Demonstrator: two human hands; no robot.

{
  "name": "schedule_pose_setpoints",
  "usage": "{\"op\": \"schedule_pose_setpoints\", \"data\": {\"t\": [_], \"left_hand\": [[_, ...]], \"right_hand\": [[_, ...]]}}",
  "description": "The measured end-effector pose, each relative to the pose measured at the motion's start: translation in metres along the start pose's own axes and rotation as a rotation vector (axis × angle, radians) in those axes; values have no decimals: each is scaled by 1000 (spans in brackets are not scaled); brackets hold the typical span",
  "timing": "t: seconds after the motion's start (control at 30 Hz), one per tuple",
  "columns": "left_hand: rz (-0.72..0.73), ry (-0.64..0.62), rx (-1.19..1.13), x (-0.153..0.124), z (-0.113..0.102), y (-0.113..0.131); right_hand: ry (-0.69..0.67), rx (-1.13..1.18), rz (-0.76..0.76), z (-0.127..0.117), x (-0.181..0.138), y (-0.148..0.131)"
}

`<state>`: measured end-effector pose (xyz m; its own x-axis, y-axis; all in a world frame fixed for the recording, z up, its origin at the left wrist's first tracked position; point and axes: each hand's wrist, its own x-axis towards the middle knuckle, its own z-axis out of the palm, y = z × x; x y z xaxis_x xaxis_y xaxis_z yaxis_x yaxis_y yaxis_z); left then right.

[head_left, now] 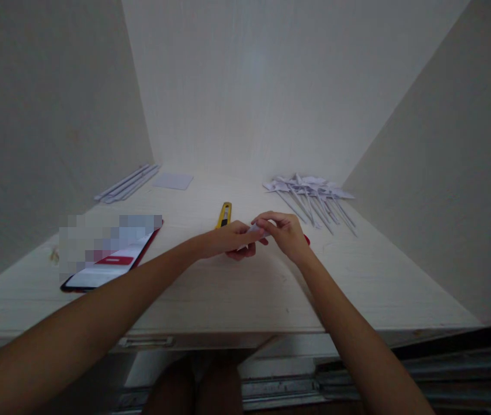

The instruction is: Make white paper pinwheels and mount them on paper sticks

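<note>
Over the middle of the white table, my left hand [239, 239] and my right hand [286, 233] meet at a small piece of white paper [259, 229]. Thumb and fingers of both hands are closed on it; part of the paper is hidden by them. Just behind my left hand lies a yellow utility knife [225, 214], its near end covered by that hand. Something red [306, 240] peeks out beside my right hand, mostly hidden, so its kind does not show.
Several white paper sticks [128, 184] lie at the back left, beside a square paper sheet [173, 181]. A pile of white paper pinwheels on sticks [310, 189] rests at the back right. A phone [118, 260] lies at left. Walls enclose the table [237, 305] on three sides.
</note>
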<state>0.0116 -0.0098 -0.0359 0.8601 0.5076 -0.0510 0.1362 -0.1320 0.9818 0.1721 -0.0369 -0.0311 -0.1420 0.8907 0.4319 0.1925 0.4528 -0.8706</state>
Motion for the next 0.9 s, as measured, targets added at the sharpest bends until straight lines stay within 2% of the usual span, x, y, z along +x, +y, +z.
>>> {"op": "schedule_pose_setpoints", "data": {"t": [0.13, 0.3, 0.43, 0.63, 0.9], "left_hand": [[-75, -23, -2, -2, 2, 1], [-81, -29, 55, -1, 0, -1], [-66, -40, 107, 0, -3, 1], [64, 122, 130, 7, 2, -3], [79, 24, -10, 11, 6, -7]], "right_hand": [[-20, -36, -37, 0, 0, -1], [-48, -120, -47, 4, -2, -5], [-15, -162, -73, 4, -1, -6], [143, -228, -84, 0, 1, -3], [156, -164, -37, 3, 0, -1]]}}
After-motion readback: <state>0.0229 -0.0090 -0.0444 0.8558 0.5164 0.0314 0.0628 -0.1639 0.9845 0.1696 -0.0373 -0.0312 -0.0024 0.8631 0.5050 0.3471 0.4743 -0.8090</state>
